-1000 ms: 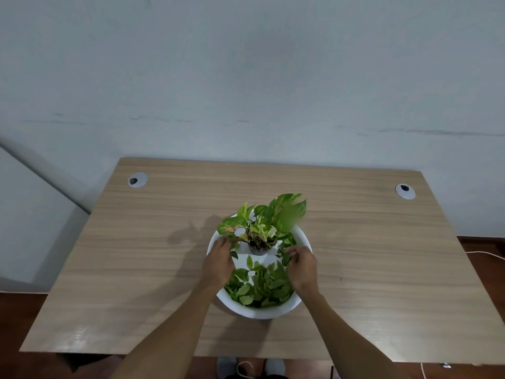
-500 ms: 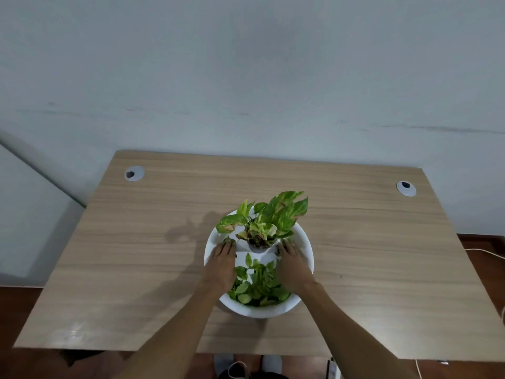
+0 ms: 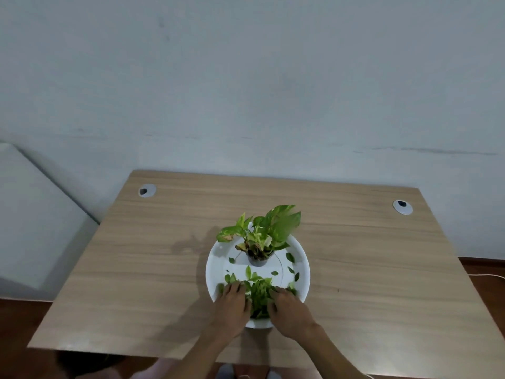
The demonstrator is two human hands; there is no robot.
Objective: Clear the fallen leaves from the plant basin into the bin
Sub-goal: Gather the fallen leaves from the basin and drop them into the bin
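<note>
A round white basin sits on the wooden table with a small potted plant standing at its far side. Loose green fallen leaves are heaped at the basin's near side, and a few single leaves lie scattered on the right. My left hand and my right hand rest palm down in the basin on either side of the heap, fingers curled against the leaves. No bin is in view.
The wooden table has two cable grommets, one at the far left and one at the far right. A grey wall rises behind it. Dark floor shows below the near edge.
Both hands have drawn back from beside the pot toward the near rim, dragging the leaves into a pile between them. The basin floor around the pot now shows white.
</note>
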